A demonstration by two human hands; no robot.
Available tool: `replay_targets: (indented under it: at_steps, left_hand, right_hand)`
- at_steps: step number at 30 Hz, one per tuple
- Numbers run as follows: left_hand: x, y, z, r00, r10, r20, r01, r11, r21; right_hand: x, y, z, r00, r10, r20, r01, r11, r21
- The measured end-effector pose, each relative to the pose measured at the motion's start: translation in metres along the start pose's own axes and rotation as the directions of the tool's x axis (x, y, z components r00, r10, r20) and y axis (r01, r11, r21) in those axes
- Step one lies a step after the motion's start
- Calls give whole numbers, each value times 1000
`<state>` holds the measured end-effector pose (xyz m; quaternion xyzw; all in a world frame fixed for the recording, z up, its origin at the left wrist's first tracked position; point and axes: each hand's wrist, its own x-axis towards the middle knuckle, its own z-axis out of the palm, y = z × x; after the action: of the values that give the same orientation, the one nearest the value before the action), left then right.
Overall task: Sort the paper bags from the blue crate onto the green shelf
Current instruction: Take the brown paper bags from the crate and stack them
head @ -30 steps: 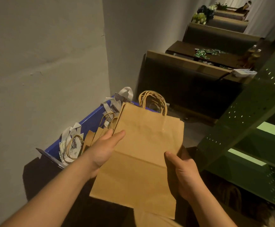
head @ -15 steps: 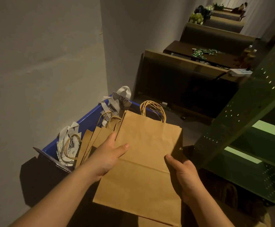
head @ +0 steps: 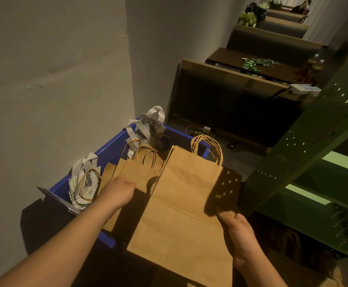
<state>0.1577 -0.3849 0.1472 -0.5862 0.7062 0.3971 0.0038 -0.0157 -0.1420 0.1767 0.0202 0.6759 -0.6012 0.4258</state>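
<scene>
A flat brown paper bag point(head: 185, 204) with twisted handles hangs over the blue crate point(head: 111, 148), and my right hand point(head: 238, 230) pinches its right edge. My left hand point(head: 117, 193) reaches down into the crate, its fingers curled onto the brown bags point(head: 140, 170) standing there; whether it grips one is unclear. White printed bags point(head: 86, 183) stand at the crate's left side, and more white printed bags point(head: 148, 125) at its far end. The green perforated shelf point(head: 314, 154) rises on the right, its lit shelf boards point(head: 343, 160) visible.
A grey wall point(head: 55, 79) runs close along the crate's left. Dark booth seats point(head: 231, 104) and a table point(head: 252, 63) with green packets stand beyond. More brown bags point(head: 289, 245) lie in shadow low under the shelf.
My left hand has let go of the held bag and dropped into the crate onto the standing brown bags. The held bag now hangs from my right hand alone, shifted right.
</scene>
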Motion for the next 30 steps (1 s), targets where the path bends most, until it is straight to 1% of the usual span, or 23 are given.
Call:
replay_targets:
  at_steps: [2,3,4,6,9,11,13,15,18,24,26,30]
  left_hand:
    - [10,-9,4,1000,-29,8,26,963,268]
    - [14,-14,8,999,-43,-5,41,932,361]
    - [17,-18,10,997,-74,-9,72,915,397]
    - [18,-25,16,989,-148,-16,143,913,383]
    - [17,-28,19,985,-170,-18,165,920,356]
    - [19,-27,17,985,-172,-30,173,940,294]
    - [21,-27,15,982,-177,-65,186,967,175]
    - [20,-28,13,984,-150,-95,158,983,88]
    - [21,-28,10,988,-95,-118,98,995,16]
    - [17,-20,10,996,-63,-61,58,995,-83]
    - [14,-21,9,997,-42,-67,37,997,-69]
    - [7,-21,4,996,68,-65,-70,997,-31]
  right_hand:
    - [0,2,1,1000,5,-6,-4,1000,13]
    - [1,3,1,1000,0,-15,0,1000,15]
    - [2,3,1,1000,-9,-26,10,1000,22]
    - [2,3,1,1000,-4,-25,4,999,37]
    - [3,2,-1,999,19,-27,-18,998,61]
    - [4,2,-2,999,26,-35,-24,998,62]
    - [3,2,-2,999,31,-45,-28,998,62]
    - [2,2,-2,998,31,-48,-29,998,60]
    - [0,2,-1,998,35,-54,-32,998,51]
    - [-4,-1,1,999,21,-42,-20,1000,21]
    - [-6,-2,2,999,13,-37,-13,1000,22]
    - [-7,-1,3,1000,3,-30,-1,998,62]
